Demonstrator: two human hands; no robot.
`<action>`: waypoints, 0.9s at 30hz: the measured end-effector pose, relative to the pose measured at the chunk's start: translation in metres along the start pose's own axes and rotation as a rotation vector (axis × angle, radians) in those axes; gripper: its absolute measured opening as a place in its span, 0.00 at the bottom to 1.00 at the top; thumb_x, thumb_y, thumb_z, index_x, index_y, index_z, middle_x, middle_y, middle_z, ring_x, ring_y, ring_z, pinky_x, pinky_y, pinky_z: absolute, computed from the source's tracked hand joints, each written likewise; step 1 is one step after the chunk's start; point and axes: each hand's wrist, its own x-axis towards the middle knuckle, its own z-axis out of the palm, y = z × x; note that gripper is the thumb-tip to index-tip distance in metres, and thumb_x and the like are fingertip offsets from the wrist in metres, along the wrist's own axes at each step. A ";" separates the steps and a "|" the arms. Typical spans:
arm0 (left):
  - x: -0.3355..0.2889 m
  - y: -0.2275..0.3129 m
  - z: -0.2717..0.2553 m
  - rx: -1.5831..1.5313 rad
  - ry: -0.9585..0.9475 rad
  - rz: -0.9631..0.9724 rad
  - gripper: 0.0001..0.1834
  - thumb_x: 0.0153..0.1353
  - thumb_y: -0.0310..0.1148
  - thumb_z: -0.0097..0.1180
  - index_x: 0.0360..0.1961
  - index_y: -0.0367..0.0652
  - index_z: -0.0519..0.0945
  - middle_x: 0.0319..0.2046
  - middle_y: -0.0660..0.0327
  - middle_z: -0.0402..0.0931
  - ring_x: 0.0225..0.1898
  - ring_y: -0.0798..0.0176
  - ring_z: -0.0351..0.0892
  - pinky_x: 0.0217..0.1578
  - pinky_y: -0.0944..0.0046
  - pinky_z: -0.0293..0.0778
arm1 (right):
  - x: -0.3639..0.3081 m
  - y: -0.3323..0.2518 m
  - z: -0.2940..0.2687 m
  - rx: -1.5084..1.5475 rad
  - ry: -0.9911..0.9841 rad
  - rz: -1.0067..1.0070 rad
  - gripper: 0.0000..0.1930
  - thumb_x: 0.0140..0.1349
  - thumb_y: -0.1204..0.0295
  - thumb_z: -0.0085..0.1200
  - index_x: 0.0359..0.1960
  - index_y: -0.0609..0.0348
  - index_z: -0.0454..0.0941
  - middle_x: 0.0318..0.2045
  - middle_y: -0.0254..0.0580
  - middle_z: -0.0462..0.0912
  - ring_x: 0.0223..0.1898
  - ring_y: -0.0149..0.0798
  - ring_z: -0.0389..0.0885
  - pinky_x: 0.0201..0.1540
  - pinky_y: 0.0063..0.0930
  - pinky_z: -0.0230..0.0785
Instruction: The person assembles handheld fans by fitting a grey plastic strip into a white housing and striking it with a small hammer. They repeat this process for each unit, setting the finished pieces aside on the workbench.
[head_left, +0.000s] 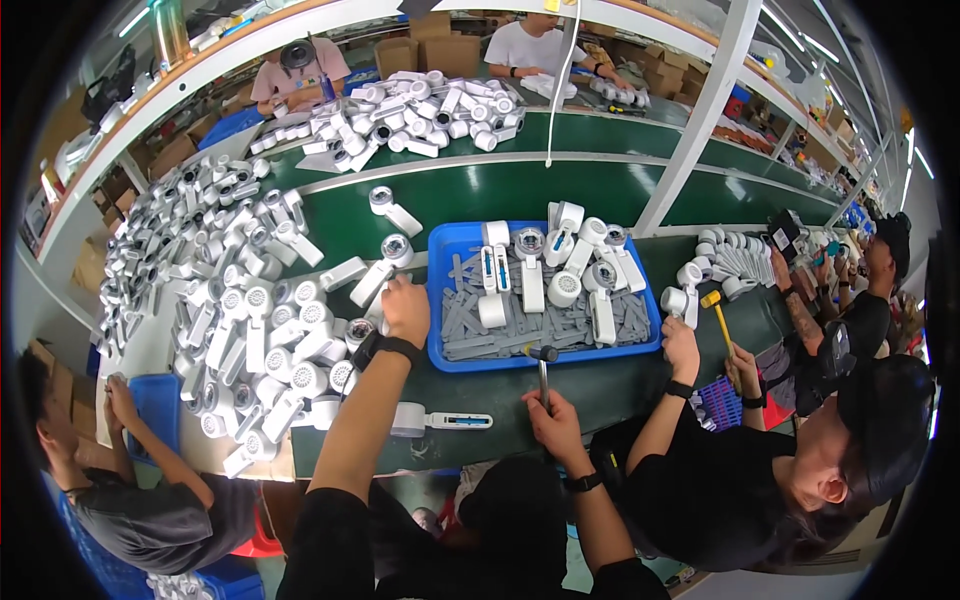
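My left hand [405,312] is at the right edge of a heap of white handheld fans [257,335]. Its fingers are curled round the handle of a fan [361,331] with a dark round end, though the hand hides part of the grip. In my right hand [555,425] is a hammer [543,360] with a dark head, held upright by its handle before the blue tray [436,352]. Several white fans [531,285] lie in that tray on top of flat grey plastic strips [495,338]. One fan [440,420] rests on its side on the green bench between my arms.
To my right a co-worker holds a yellow hammer [722,325] and touches a white fan [676,302]. Another person [150,500] sits at the left by a blue bin [157,415]. Across the bench, a white fan heap [420,115] lies before two people. A metal post [700,115] stands behind the tray.
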 end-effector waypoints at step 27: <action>0.024 -0.103 -0.081 -1.923 -0.650 -0.248 0.15 0.64 0.28 0.65 0.50 0.34 0.79 0.44 0.54 0.84 0.41 0.63 0.86 0.46 0.65 0.85 | 0.003 0.001 -0.004 -0.002 -0.001 -0.022 0.07 0.74 0.69 0.53 0.44 0.59 0.80 0.17 0.21 0.69 0.14 0.17 0.62 0.16 0.18 0.52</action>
